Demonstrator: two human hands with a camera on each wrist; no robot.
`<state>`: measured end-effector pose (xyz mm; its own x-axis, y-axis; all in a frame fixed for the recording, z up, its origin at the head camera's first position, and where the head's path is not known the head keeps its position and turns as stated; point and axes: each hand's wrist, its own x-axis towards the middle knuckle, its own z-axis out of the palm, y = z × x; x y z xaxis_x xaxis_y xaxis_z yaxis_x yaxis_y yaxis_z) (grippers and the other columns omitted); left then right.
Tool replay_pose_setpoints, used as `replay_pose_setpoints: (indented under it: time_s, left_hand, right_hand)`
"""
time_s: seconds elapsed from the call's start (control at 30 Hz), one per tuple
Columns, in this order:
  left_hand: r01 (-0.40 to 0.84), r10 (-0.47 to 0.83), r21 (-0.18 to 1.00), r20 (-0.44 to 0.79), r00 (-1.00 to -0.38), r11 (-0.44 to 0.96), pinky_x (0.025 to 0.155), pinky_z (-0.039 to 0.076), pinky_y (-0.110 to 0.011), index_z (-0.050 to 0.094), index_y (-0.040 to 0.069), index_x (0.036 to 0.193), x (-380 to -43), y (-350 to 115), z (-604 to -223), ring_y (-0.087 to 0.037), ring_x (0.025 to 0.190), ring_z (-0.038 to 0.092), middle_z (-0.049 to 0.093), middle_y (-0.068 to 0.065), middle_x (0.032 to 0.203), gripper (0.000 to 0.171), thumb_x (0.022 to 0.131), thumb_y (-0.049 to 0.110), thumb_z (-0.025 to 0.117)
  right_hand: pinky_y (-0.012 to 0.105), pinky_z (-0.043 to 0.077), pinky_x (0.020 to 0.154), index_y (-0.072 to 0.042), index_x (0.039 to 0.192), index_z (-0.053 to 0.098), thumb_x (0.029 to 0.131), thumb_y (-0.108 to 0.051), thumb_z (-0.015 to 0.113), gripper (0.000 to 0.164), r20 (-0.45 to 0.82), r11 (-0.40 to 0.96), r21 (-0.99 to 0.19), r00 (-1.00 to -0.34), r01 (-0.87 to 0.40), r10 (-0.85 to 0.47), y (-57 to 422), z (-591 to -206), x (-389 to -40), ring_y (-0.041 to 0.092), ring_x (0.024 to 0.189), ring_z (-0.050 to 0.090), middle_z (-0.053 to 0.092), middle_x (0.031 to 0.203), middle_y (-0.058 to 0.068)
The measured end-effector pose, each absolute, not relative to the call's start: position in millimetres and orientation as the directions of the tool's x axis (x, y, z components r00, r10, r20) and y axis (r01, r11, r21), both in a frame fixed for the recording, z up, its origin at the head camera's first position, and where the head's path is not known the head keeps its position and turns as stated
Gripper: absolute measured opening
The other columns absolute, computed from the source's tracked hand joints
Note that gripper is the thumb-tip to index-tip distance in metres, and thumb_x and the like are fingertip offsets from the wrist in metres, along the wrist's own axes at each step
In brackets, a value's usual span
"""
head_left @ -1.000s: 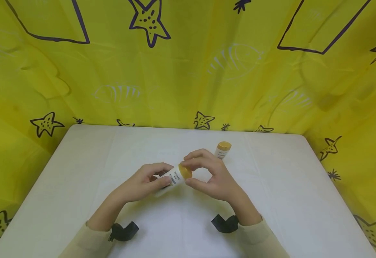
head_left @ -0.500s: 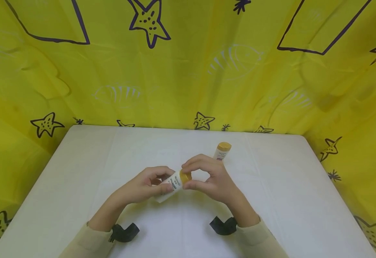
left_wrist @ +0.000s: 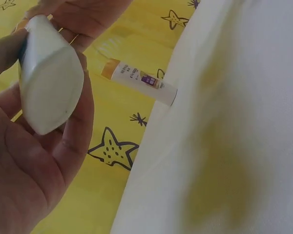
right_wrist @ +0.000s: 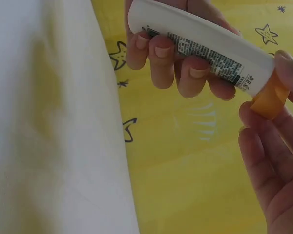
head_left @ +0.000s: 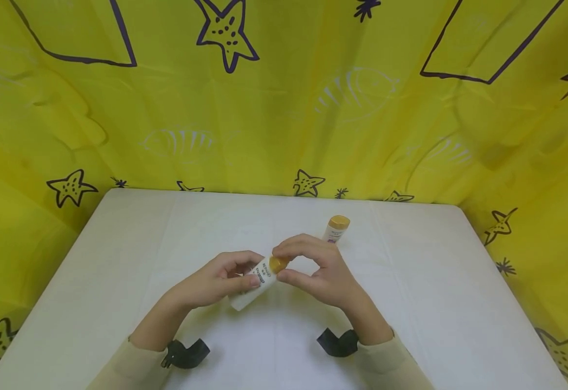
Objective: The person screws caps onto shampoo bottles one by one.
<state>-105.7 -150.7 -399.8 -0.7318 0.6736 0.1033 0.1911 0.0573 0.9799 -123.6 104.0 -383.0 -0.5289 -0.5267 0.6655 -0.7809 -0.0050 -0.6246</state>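
Note:
A white bottle (head_left: 251, 288) with dark print and an orange cap (head_left: 277, 264) is held tilted above the middle of the table. My left hand (head_left: 218, 279) grips its body, thumb on the near side and fingers wrapped behind, as the right wrist view shows on the bottle's printed back (right_wrist: 205, 53). With thumb and fingertips, my right hand (head_left: 319, 268) pinches the orange cap. The left wrist view looks at the bottle's flat white base (left_wrist: 53, 92). The cap sits on the bottle's end, at the upper right.
Behind my right hand stands a second white bottle (head_left: 335, 232) with an orange cap and a purple label, its lower part hidden in the head view. A white table (head_left: 191, 216) lies beneath. A yellow curtain (head_left: 274, 108) with drawn stars hangs behind it.
The bottle has come slightly lower and nearer to me, with more of its base end showing. My right fingers have closed in around the cap.

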Motion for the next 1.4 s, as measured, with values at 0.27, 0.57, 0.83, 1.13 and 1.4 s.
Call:
replay_pose_setpoints:
  time_s: [0.27, 0.57, 0.83, 1.13, 1.4]
  left_hand:
    - [0.254, 0.649, 0.960, 0.119, -0.751, 0.118, 0.071, 0.052, -0.029, 0.064, 0.014, 0.119, -103, -149, -400, -0.020, 0.084, 0.056, 0.061, -0.007, 0.094, 0.024, 0.095, 0.011, 0.067]
    - [0.371, 0.544, 0.880, 0.163, -0.823, 0.297, 0.067, 0.052, -0.028, 0.063, 0.025, 0.116, -94, -141, -391, -0.014, 0.077, 0.059, 0.065, 0.008, 0.092, 0.029, 0.090, 0.025, 0.075]
    - [0.457, 0.441, 0.762, 0.252, -0.861, 0.458, 0.063, 0.050, -0.024, 0.063, 0.027, 0.115, -88, -134, -387, -0.008, 0.076, 0.055, 0.061, 0.014, 0.093, 0.032, 0.088, 0.031, 0.078]
    - [0.537, 0.385, 0.619, 0.376, -0.843, 0.573, 0.064, 0.050, -0.022, 0.063, 0.025, 0.114, -84, -129, -387, -0.004, 0.079, 0.057, 0.062, 0.013, 0.097, 0.032, 0.087, 0.032, 0.078]
    - [0.593, 0.370, 0.535, 0.471, -0.801, 0.601, 0.059, 0.045, -0.020, 0.064, 0.022, 0.112, -85, -127, -389, -0.004, 0.073, 0.051, 0.060, 0.011, 0.092, 0.031, 0.087, 0.031, 0.079]
  right_hand:
    - [0.030, 0.055, 0.074, -0.008, 0.105, 0.070, 0.077, -0.001, 0.082, 0.032, 0.673, -0.025, -0.625, -0.522, -0.780, -0.524, 103, -383, -122, 0.015, 0.089, 0.064, 0.071, 0.102, 0.006]
    - [0.028, 0.053, 0.069, -0.011, 0.103, 0.068, 0.085, -0.015, 0.079, 0.021, 0.656, 0.043, -0.635, -0.568, -0.771, -0.497, 99, -386, -121, 0.011, 0.083, 0.060, 0.068, 0.093, -0.001]
    - [0.028, 0.054, 0.068, -0.012, 0.103, 0.069, 0.085, -0.015, 0.079, 0.022, 0.628, 0.114, -0.656, -0.623, -0.746, -0.466, 98, -388, -119, 0.011, 0.082, 0.059, 0.067, 0.091, -0.001]
    - [0.028, 0.053, 0.066, -0.013, 0.102, 0.069, 0.082, -0.007, 0.078, 0.023, 0.594, 0.173, -0.681, -0.674, -0.712, -0.439, 98, -388, -118, 0.010, 0.079, 0.059, 0.066, 0.092, -0.001]
    - [0.028, 0.054, 0.066, -0.013, 0.102, 0.069, 0.083, -0.007, 0.079, 0.022, 0.575, 0.181, -0.702, -0.699, -0.688, -0.426, 97, -389, -118, 0.011, 0.078, 0.060, 0.067, 0.092, -0.001]
